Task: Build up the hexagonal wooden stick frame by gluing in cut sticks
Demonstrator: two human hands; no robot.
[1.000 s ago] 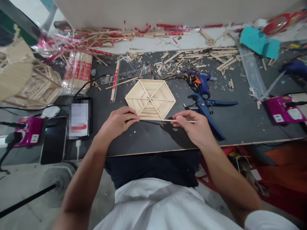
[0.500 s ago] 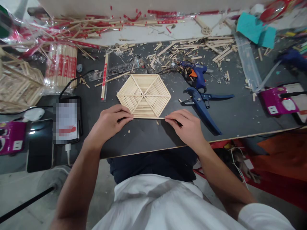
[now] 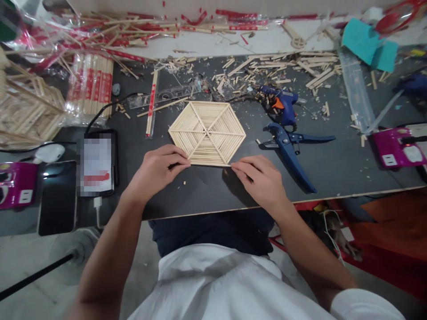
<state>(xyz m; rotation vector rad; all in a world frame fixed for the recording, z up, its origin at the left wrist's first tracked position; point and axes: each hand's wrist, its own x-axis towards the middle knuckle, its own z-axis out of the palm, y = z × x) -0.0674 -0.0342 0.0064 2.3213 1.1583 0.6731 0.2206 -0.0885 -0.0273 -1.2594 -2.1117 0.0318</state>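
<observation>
A hexagonal panel [image 3: 213, 122] of thin wooden sticks lies on the dark tabletop in front of me, with spokes crossing at its middle. Along its near edge runs a single wooden stick [image 3: 210, 165]. My left hand [image 3: 163, 166] pinches the stick's left end, close to the panel's lower left corner. At the other end, the thumb and forefinger of my right hand [image 3: 258, 178] are closed on the stick, just past the lower right corner. Fingers cover both stick ends.
Blue cutters [image 3: 290, 155] lie right of the panel, with a blue glue gun [image 3: 282, 104] behind. Stick offcuts [image 3: 240, 73] litter the back. Phones [image 3: 57, 198], a bundle of wrapped sticks [image 3: 90, 89] and another stick structure [image 3: 30, 109] are at left. A purple power block [image 3: 395, 149] sits at right.
The whole scene has shifted slightly right as the head view turned. My right hand has come a little closer to the panel's lower right corner; both hands keep their pinch.
</observation>
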